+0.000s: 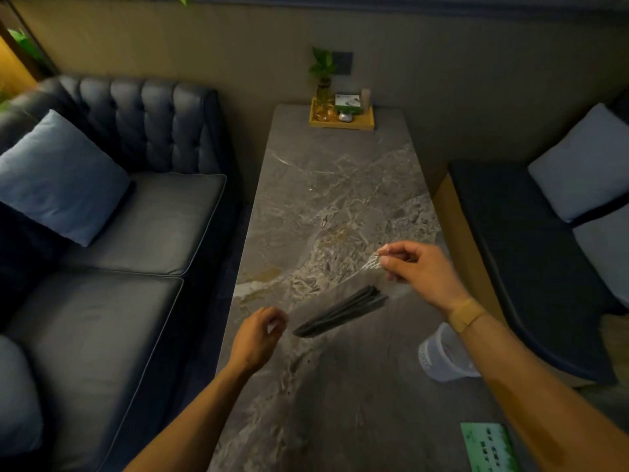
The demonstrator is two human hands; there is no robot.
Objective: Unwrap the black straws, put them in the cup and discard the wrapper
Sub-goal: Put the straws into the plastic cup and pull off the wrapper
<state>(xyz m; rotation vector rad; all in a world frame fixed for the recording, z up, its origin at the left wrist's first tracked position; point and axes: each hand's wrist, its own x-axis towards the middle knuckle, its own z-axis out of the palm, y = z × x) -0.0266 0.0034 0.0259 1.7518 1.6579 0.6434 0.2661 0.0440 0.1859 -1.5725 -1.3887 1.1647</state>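
A bundle of black straws (pixel 342 315) hangs slantwise above the marble table (pixel 340 185) inside a clear plastic wrapper (pixel 326 287). My left hand (pixel 258 335) pinches the wrapper's lower left end. My right hand (pixel 418 267) pinches its upper right end, so the film is stretched between them. A clear plastic cup (pixel 442 356) stands on the table under my right forearm, partly hidden by it.
A wooden tray (pixel 340 122) with a small plant and boxes sits at the table's far end. A green card (pixel 488 446) lies at the near right. A dark sofa (pixel 119 233) runs along the left, and a bench with a cushion (pixel 544 233) along the right.
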